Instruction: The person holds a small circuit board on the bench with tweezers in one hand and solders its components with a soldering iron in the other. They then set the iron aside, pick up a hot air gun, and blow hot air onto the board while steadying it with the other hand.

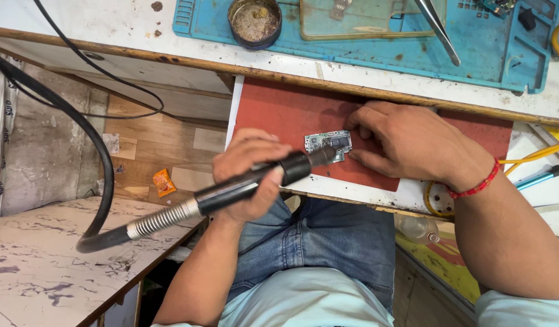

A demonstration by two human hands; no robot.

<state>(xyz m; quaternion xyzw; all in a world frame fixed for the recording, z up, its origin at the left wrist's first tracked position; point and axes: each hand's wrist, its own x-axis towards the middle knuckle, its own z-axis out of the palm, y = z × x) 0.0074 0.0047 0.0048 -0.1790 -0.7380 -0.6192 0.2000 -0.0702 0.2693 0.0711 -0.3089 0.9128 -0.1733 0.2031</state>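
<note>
Two bare hands worked at a red mat laid on a pull-out board below the white bench top. The left hand was closed around a black handpiece, fingers wrapped fully about its barrel, thumb on top. The handpiece ran from a coiled metal spring collar and a thick black hose at its rear to a narrow nose, which pointed right and met the lower left edge of a small circuit board. The circuit board lay flat on the red mat, near the mat's front edge, between both hands. The right hand rested palm down on the mat, fingers curled, with fingertips pressed against the board's right side and top edge; it gripped nothing else. A red thread band circled the right wrist. A blue work mat and a round tin sat on the bench top, well apart from the hands.
</note>
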